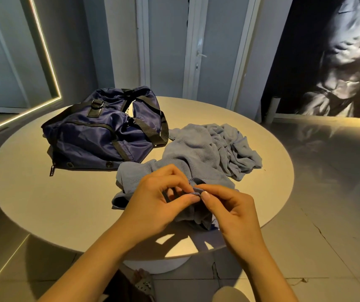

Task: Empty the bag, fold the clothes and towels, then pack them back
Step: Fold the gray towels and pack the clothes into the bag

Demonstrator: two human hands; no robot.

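Nearest, the left hand [152,203] and right hand [233,212] meet over the front of the round worktop [44,192], each pinching the same short stretch of hem on the blue towel [207,153] between thumb and fingertips. That grip looks like the weak spot: it takes in very little cloth, so the hem could slip free once the weight of the heap is lifted. The towel's near folds reach the worktop's front rim, and a tug toward the body could spill them to the floor. Its far folds lie just beside a black strap of the navy bag [100,131], which sits at the back left, so a quick lift might drag the strap along. Counted: two hands, one bag, one worktop, and one crumpled blue heap — whether one towel or more, I cannot tell.
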